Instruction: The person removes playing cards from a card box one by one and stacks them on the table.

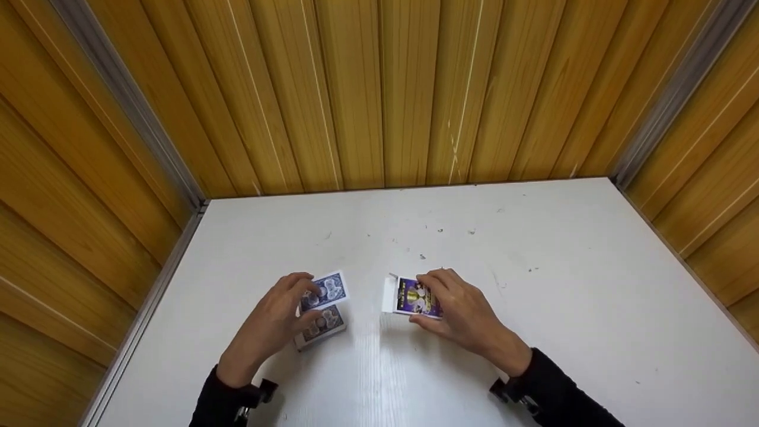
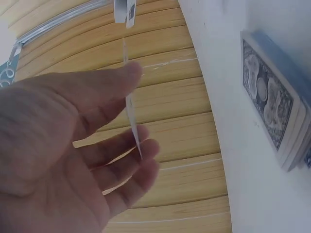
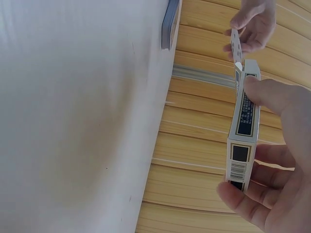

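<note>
A blue-backed playing card is pinched between the thumb and fingers of my left hand. In the left wrist view that card shows edge-on, thin and slightly bent. Below it on the table lies a stack of cards, backs up; the left wrist view shows the stack apart from the hand. My right hand grips a purple card box above the table, its white open end toward the left hand. A barcode marks the box in the right wrist view.
The white table has small scuffs and dark marks. Wood-patterned panels rise behind it and at both sides, joined by grey metal corner strips.
</note>
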Demonstrator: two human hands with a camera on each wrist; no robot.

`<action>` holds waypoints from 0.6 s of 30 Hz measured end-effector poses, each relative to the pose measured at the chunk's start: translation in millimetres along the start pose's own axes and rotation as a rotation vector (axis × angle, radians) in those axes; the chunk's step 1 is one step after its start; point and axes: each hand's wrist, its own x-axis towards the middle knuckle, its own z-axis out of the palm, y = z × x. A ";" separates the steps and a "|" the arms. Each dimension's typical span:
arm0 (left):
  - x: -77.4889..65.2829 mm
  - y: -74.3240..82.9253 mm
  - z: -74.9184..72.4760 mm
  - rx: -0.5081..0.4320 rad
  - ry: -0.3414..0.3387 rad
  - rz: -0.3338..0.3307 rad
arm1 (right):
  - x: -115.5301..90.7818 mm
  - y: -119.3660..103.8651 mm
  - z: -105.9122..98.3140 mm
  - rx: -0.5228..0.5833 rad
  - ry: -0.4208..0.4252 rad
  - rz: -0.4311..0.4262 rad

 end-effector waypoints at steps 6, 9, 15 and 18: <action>-3.5 -3.5 -2.5 -0.002 -0.141 -0.123 | -0.7 0.3 0.3 0.008 -0.008 0.005; -4.0 -4.6 1.5 -0.014 -0.198 -0.153 | -0.1 -0.1 0.3 0.007 -0.018 0.011; -3.9 -7.2 10.1 -0.028 -0.279 -0.238 | 0.9 -2.0 0.1 0.000 -0.029 0.019; -4.0 -7.9 13.3 -0.021 -0.290 -0.256 | 0.8 -2.3 0.3 0.000 -0.032 0.020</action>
